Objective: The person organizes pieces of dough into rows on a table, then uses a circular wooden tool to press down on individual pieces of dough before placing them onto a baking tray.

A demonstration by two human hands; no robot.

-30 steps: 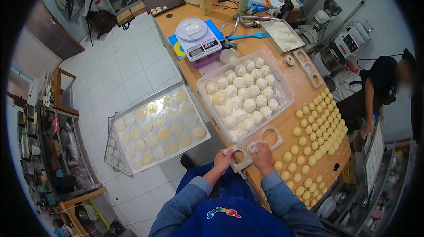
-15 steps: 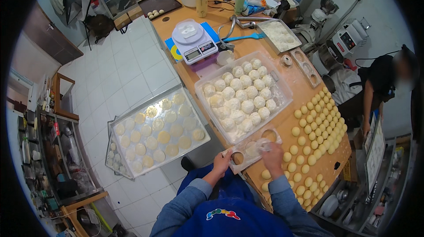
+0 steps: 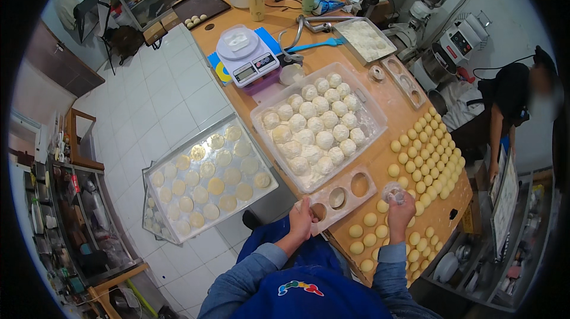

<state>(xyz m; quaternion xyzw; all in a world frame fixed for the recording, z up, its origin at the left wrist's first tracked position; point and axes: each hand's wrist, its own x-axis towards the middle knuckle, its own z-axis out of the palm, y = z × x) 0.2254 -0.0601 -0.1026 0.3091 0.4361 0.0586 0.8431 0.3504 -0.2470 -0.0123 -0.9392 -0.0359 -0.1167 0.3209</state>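
Observation:
My left hand grips the near left end of a wooden mould board with three round holes, at the table's front edge. The board's middle hole shows a pale rim; the other two show the tabletop colour or darkness through them. To the board's right, my right hand is closed around a clear, round, glass-like piece, above rows of yellow balls. Beyond the board stands a plastic tub of flour-dusted dough balls. Flat dough discs lie on a metal tray at the left.
A kitchen scale, a blue brush and a flour tray sit farther back. Another wooden mould lies at the right edge. A person holds a tray at the far right, near the mixers.
My right hand has lifted the clear round piece off the board's middle hole and moved right, over the yellow balls. The pale disc seen in that hole no longer shows. My left hand keeps its grip.

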